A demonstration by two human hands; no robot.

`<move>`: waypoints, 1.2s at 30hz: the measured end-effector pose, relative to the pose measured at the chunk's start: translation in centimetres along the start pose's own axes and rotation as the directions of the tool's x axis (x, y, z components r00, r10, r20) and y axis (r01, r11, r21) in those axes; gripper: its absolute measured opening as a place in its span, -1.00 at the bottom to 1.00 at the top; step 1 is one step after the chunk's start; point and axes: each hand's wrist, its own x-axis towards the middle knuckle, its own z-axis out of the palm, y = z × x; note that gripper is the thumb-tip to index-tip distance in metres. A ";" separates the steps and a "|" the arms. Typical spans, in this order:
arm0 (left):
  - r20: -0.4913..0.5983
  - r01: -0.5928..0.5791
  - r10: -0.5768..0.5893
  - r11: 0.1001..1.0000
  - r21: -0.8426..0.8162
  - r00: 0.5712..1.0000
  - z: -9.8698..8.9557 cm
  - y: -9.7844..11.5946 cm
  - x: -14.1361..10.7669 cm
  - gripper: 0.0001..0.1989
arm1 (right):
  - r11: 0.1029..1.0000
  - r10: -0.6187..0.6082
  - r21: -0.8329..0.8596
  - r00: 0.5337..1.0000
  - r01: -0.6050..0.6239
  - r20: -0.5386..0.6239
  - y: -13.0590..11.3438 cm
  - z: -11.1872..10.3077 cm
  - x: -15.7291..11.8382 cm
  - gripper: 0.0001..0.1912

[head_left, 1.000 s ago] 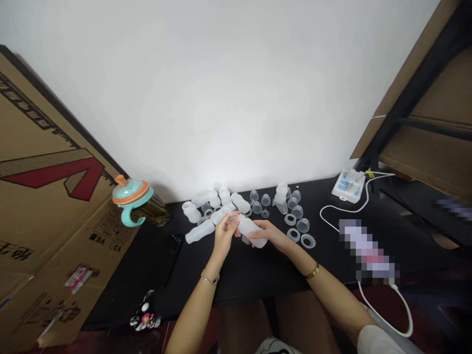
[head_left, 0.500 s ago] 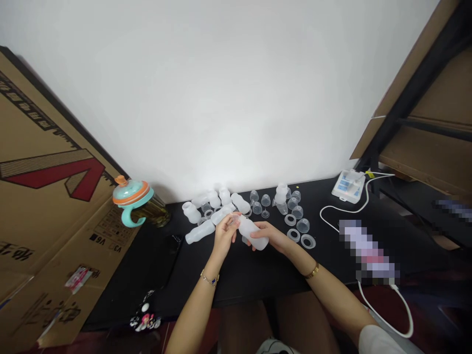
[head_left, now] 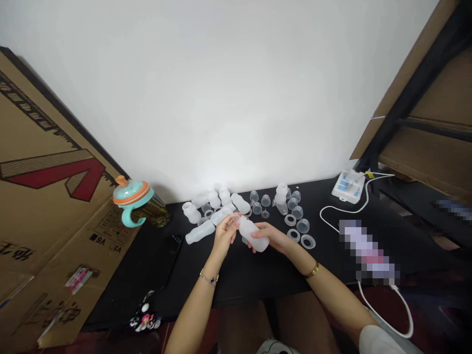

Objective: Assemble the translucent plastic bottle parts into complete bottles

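bottle (head_left: 254,236), frosted white and slanted, is held over the middle of the black surface (head_left: 254,280), its neck end up toward the left and its base down toward the right. the left hand (head_left: 226,229) and right hand (head_left: 268,235) are close together, both clamped on it: the left pinches at the neck end, where a small translucent part (head_left: 236,216) shows, the exact fit hidden by fingers; the right wraps the body near the base, thumb on top. a clear piece (head_left: 245,240) peeks out beneath, too covered to make out. left of and behind the hands, more frosted bottles (head_left: 201,231) lie or stand in a loose cluster, some touching. clear domes (head_left: 265,200) sit in two groups farther right, with an upright bottle (head_left: 281,191) next to the second group and flat rings (head_left: 308,241) in front of it. at the far left a jug (head_left: 136,199) with a teal handle and orange-trimmed lid stands beside a cardboard box (head_left: 55,206); nearer the person are a dark flat object (head_left: 165,260) and a small charm (head_left: 145,319). a white case (head_left: 347,187) lies at the right, with a white cable (head_left: 346,212) curving just beside it.
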 end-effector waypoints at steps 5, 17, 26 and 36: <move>0.016 0.009 -0.009 1.000 -0.011 1.000 -0.1 0.0 0.0 -0.53 | 1.000 0.010 0.003 1.000 -0.010 0.008 -0.1 0.0 0.0 -0.54; -0.016 -0.008 0.007 0.999 -0.031 1.000 0.2 -0.1 0.1 -0.53 | 0.998 -0.046 -0.047 0.999 0.045 -0.012 -0.6 0.6 -0.3 -0.57; 0.048 0.090 -0.086 0.993 -0.070 0.995 0.4 -0.3 0.0 -0.43 | 0.991 -0.118 -0.059 0.993 0.117 -0.023 -1.0 1.1 -0.6 -0.55; -0.072 -0.030 0.023 0.995 -0.096 0.997 -0.4 -0.4 0.3 -0.60 | 0.931 -0.225 -0.344 0.935 0.123 -0.274 0.6 -0.6 1.1 -0.52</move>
